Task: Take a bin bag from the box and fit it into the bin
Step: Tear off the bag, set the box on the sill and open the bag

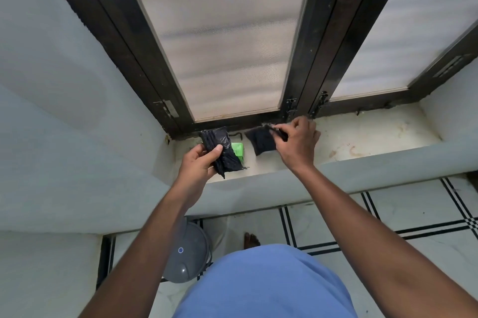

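Windowsill (362, 136) holds green box (238, 150) behind bags (219, 152)

Head view, downward over windowsill (362, 141)

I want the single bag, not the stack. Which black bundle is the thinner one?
The one in the right hand: the right bag hangs as one thin flat sheet. The left bundle, gripped by the left hand, is thicker, with several folded layers.

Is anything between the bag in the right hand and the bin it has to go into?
Yes: the grey bin on the floor has its domed lid on, and the left forearm crosses above it. The right hand pinches a folded black bag over the sill.
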A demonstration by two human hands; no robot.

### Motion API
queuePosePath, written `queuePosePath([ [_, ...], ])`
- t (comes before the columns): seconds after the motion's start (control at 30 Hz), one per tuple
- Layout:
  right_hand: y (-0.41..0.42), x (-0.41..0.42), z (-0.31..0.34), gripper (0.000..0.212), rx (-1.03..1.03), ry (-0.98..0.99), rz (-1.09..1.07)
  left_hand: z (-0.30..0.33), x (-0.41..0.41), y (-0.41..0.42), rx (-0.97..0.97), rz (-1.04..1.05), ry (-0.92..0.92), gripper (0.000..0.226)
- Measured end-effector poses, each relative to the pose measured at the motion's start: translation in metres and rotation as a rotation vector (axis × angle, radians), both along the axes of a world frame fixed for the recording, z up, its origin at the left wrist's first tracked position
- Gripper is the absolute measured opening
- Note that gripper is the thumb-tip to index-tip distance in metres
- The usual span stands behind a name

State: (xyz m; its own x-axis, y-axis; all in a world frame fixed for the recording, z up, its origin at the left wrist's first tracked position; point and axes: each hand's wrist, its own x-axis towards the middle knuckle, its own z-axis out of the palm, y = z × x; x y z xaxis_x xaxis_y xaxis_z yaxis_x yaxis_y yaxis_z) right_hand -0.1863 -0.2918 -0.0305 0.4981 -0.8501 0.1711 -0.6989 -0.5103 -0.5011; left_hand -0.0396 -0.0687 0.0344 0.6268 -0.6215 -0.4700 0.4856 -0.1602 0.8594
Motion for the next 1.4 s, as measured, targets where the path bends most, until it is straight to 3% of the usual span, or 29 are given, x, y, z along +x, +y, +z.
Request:
queuePosePath([
  [0.07, 0.004, 0.008, 0.005, 0.025, 0.004, -0.038, -0.002, 0.001, -0.001, 0.001, -0.01, 0.012, 0.002, 0.029],
  [0.13, 0.006, 0.016, 0.006, 0.034, 0.145, -0.02, 0.023, 0.002, -0.001, 0.002, 0.012, 0.013, -0.01, 0.031],
  [0.27, 0.013, 0.024, 0.001, 0.096, 0.376, 0.266, 0.16, 0.0, 0.003, 0.008, 0.118, 0.016, -0.105, 0.032],
  [0.33, 0.017, 0.021, -0.002, 0.103, 0.294, 0.396, 0.174, -0.003, 0.007, 0.011, 0.107, 0.033, -0.092, 0.035],
  [0.5, 0.033, 0.011, 0.006, 0.102, 0.194, 0.346, 0.096, 0.0, 0.013, 0.016, 0.025, 0.071, 0.025, 0.04],
  [0.57, 0.046, 0.013, 0.019, 0.095, 0.205, 0.157, 0.128, 0.005, 0.013, 0.017, -0.018, 0.057, 0.101, 0.037],
  [0.6, 0.054, 0.014, 0.029, 0.092, 0.309, 0.024, 0.199, 0.008, 0.013, 0.018, -0.027, 0.044, 0.116, 0.036],
  [0.67, 0.07, 0.018, 0.053, 0.085, 0.736, -0.189, 0.362, 0.013, 0.011, 0.019, -0.042, 0.016, 0.104, 0.037],
  [0.73, 0.081, 0.022, 0.067, 0.07, 1.058, -0.287, 0.464, 0.018, 0.009, 0.02, -0.033, 0.002, 0.074, 0.039],
  [0.9, 0.084, 0.027, 0.063, 0.028, 1.124, -0.476, 0.456, 0.024, 0.013, 0.028, 0.003, 0.023, 0.031, 0.039],
  [1.0, 0.081, 0.032, 0.061, 0.011, 1.157, -0.498, 0.485, 0.018, 0.019, 0.036, -0.028, 0.007, 0.095, 0.028],
  [1.13, 0.08, 0.04, 0.062, 0.013, 1.247, -0.478, 0.434, 0.012, 0.026, 0.046, -0.156, 0.053, 0.23, 0.029],
  [1.2, 0.077, 0.043, 0.062, 0.02, 1.334, -0.507, 0.388, 0.01, 0.029, 0.046, -0.195, 0.089, 0.278, 0.015],
  [1.27, 0.074, 0.045, 0.058, 0.026, 1.313, -0.5, 0.382, 0.009, 0.03, 0.044, -0.123, 0.105, 0.207, 0.014],
  [1.4, 0.069, 0.051, 0.052, 0.025, 1.256, -0.462, 0.381, -0.002, 0.027, 0.037, 0.146, 0.097, -0.131, 0.031],
])
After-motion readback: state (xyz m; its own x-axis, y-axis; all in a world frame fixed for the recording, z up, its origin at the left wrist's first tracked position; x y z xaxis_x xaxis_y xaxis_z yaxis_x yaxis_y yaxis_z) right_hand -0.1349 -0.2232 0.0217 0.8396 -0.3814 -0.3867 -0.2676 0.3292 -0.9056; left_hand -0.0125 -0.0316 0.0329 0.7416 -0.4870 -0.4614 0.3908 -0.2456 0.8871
